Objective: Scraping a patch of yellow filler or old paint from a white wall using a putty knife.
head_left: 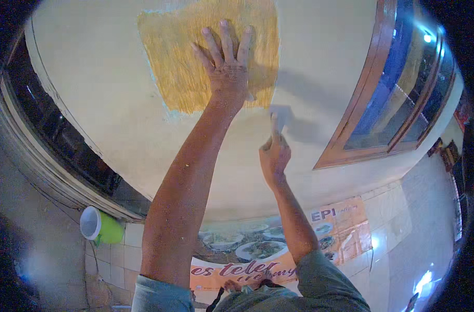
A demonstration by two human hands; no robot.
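Note:
My left hand lies flat on a yellow-brown patch on the cream wall, its fingers spread and pointing up. The patch has streaky marks and a ragged, pale bluish edge. Below and to the right of it, my right hand is closed on a scraper with a flat grey blade. The index finger stretches up along the tool, and the blade is by the patch's lower right corner. My right palm hides the handle. Whether the blade touches the wall is hard to tell.
A wood-framed window borders the wall on the right. At left is a dark opening with a curved-looking edge. Below, a printed orange banner with pictures of food lies on the tiled floor. A green and white bucket is at lower left.

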